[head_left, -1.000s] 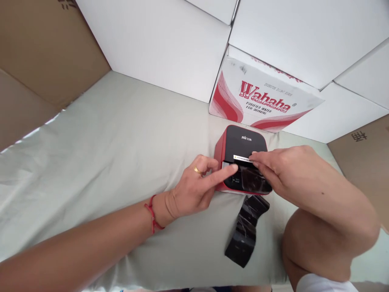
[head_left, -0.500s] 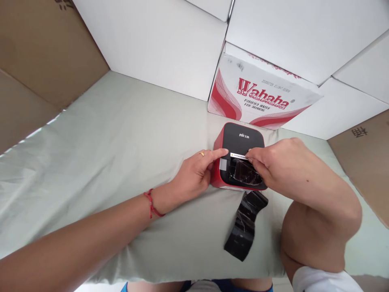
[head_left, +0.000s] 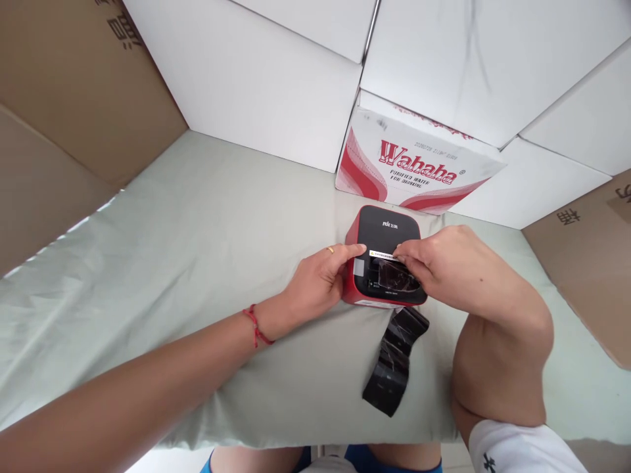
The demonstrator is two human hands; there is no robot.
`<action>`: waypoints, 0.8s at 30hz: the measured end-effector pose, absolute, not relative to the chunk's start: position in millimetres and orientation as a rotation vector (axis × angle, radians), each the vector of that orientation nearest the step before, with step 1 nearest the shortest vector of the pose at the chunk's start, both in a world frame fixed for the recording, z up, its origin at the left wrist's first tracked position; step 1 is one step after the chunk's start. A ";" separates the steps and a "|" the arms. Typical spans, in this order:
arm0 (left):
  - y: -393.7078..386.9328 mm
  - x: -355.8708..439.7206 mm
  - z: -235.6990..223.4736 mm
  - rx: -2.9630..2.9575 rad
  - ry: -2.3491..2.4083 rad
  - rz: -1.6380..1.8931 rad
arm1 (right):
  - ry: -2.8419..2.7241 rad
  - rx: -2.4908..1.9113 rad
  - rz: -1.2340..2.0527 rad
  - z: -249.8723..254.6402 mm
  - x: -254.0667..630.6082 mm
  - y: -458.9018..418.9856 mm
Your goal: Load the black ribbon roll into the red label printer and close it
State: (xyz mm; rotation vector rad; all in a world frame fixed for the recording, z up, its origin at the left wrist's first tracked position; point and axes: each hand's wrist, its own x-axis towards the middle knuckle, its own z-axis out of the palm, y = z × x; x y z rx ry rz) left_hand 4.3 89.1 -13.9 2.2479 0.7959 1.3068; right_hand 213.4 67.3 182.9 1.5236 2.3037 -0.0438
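A small red-and-black box-shaped machine [head_left: 387,240] with a white warning sticker stands on the cloth. My left hand [head_left: 318,276] grips its left side, index finger laid on the black top and the other fingers curled against the red wall. A piece of dark, shiny see-through film [head_left: 392,276] lies over the front opening. With thumb and fingers pinched together, my right hand [head_left: 434,259] holds the film's upper right edge just below the sticker; the fingertips partly hide it. In front of the machine lies a wavy black film strip [head_left: 387,378].
A Wahaha water carton [head_left: 419,161] stands just behind the machine, against large white boxes [head_left: 276,79]. Brown cardboard [head_left: 64,85] borders the left side, and another brown carton [head_left: 591,263] the right. Wrinkled pale green cloth [head_left: 197,230] covers the surface.
My left index finger has moved from the front opening up onto the machine's top, with the hand now against its left side. My right hand keeps its pinch near the sticker.
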 end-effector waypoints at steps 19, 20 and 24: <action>89.2 -3.7 -8.5 2.388 0.741 1.323 | 2.408 1.591 -0.170 189.4 259.4 47.3; 89.1 -3.5 -8.8 2.384 0.729 1.337 | 2.396 1.571 -0.189 190.0 257.6 48.1; 88.8 -3.6 -9.8 2.372 0.706 1.320 | 2.351 1.526 -0.285 192.8 247.8 56.0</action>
